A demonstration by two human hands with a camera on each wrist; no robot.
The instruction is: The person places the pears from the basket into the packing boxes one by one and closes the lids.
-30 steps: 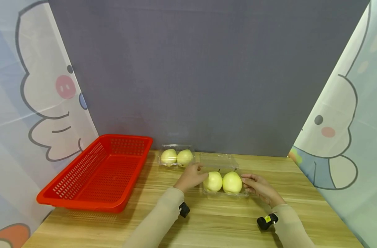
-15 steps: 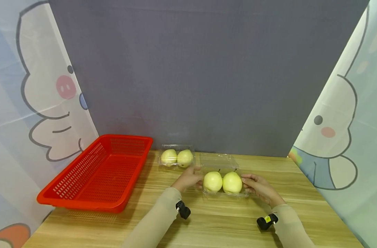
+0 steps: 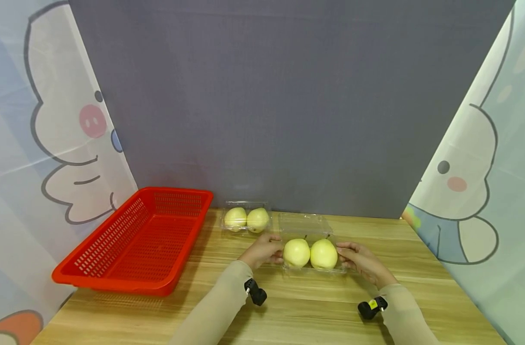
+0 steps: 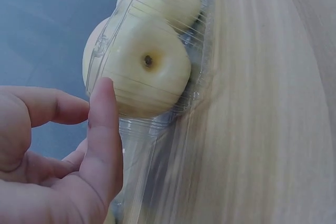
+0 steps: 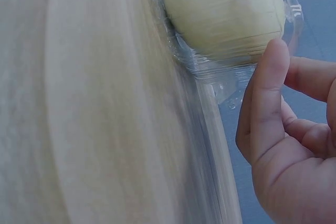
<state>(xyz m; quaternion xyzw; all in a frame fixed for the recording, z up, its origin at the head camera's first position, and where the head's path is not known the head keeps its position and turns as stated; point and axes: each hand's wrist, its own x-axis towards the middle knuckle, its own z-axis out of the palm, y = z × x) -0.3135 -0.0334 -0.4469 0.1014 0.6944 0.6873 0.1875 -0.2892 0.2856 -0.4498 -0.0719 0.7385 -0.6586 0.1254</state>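
Two pale yellow pears, a left one [image 3: 297, 252] and a right one [image 3: 324, 254], lie side by side in a clear plastic box [image 3: 315, 270]. The box's lid [image 3: 304, 223] is folded back, away from the person. My left hand [image 3: 262, 251] pinches the box's left end between thumb and fingers. At the other end, my right hand [image 3: 366, 263] pinches the rim, its thumb beside the pear. In the left wrist view, the blossom end of a pear [image 4: 147, 72] shows through the ribbed wall. The right wrist view shows the other end's pear [image 5: 226, 14].
A second clear box [image 3: 247, 228] holding two pears stands behind, to the left, with its lid down. On the left is a red plastic basket [image 3: 169, 282] with nothing visible inside. A grey cloth [image 3: 288, 105] borders the wooden table [image 3: 314, 311] at the back.
My left hand has moved slightly left and down, from above the left pear to the box's left end. The right hand, box and pears look unmoved.
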